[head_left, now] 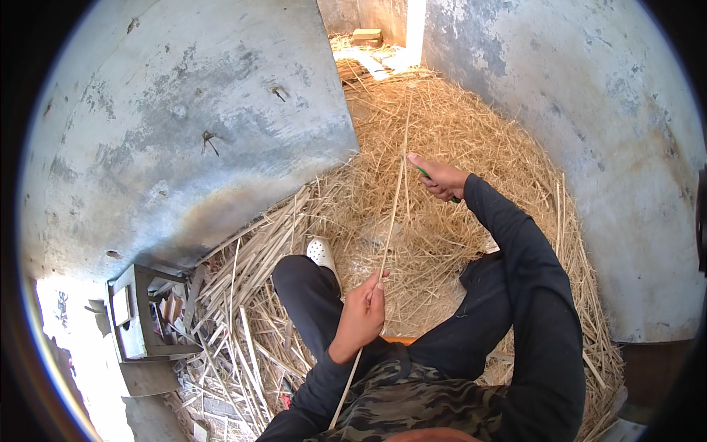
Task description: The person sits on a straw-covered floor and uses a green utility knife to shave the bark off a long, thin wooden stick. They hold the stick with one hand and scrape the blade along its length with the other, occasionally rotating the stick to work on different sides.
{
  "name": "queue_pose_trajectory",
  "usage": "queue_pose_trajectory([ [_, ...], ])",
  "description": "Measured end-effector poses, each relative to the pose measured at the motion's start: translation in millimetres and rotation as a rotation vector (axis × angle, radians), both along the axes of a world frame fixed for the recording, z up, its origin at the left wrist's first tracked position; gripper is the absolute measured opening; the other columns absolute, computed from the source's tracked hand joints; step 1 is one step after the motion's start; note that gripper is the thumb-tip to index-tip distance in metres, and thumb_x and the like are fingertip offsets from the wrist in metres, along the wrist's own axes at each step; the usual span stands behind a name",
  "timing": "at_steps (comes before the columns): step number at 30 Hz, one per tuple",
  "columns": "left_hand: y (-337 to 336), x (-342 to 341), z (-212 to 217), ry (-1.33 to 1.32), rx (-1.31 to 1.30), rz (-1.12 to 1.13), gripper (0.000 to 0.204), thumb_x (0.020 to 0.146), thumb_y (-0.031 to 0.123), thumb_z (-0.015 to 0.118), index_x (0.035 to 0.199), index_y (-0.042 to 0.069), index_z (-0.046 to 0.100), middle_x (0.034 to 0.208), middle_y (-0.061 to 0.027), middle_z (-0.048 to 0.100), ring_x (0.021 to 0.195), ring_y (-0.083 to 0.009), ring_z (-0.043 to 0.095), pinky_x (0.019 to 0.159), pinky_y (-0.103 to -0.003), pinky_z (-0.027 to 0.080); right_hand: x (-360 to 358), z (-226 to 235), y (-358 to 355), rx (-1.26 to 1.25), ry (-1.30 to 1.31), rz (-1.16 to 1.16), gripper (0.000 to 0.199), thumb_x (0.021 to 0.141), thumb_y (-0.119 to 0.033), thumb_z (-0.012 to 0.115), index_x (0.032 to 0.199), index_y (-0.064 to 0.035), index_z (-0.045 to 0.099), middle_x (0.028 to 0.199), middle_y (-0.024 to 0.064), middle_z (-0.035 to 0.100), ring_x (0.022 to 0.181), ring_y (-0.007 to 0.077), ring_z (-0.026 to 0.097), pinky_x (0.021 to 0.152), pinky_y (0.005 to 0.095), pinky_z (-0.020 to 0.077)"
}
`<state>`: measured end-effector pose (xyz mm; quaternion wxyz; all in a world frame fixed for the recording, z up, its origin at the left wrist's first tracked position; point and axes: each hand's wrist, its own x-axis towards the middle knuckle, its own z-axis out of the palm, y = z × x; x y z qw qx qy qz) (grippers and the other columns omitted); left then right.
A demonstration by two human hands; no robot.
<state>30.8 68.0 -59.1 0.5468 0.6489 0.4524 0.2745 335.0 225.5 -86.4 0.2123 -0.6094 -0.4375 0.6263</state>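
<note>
holding stalk [390, 221] | left hand [361, 317] low | right hand [442, 179] top

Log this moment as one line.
left hand: pinching long straw stalk | right hand: gripping green-handled tool at stalk's upper end | seated on straw pile

We see weathered grey plaster walls [184, 125] on both sides, stained and chipped. Loose straw [471, 147] covers the floor between them. Sunlight floods a narrow gap [383, 44] at the far end. An open grey metal box [136, 317] sits low left among cut stalks.
</note>
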Motion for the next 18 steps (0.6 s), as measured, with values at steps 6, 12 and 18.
queue_pose_trajectory([
  [6, -5, 1, 5, 0.078, 0.034, 0.001, 0.029, 0.096, 0.009, 0.046, 0.120, -0.004, 0.056, 0.055, -0.0048, 0.034, 0.049, -0.0096, 0.034, 0.047, -0.029, 0.030, 8, 1, -8, -0.090, 0.176, 0.052, 0.066, 0.091, -0.073, 0.031, 0.052, -0.0201, 0.024, 0.044, -0.0080, 0.021, 0.036, 0.0031, 0.015, 0.031, 0.0222, 0.0153],
  [12, -8, 5, 8, 0.125, 0.171, -0.031, 0.032, 0.092, 0.005, 0.047, 0.122, -0.005, 0.054, 0.055, -0.0166, 0.041, 0.045, -0.0242, 0.045, 0.048, -0.035, 0.036, 24, -4, -15, -0.180, 0.339, 0.046, 0.068, 0.090, -0.074, 0.031, 0.049, -0.0194, 0.026, 0.041, -0.0076, 0.023, 0.033, 0.0027, 0.017, 0.030, 0.0213, 0.0166],
  [18, -9, 5, 3, 0.108, 0.169, -0.024, 0.033, 0.094, 0.007, 0.047, 0.124, -0.004, 0.053, 0.056, -0.0147, 0.041, 0.047, -0.0208, 0.045, 0.050, -0.035, 0.037, 38, -15, -16, 0.009, 0.047, 0.098, 0.069, 0.090, -0.074, 0.033, 0.049, -0.0189, 0.027, 0.044, -0.0051, 0.027, 0.036, 0.0057, 0.023, 0.034, 0.0258, 0.0261],
])
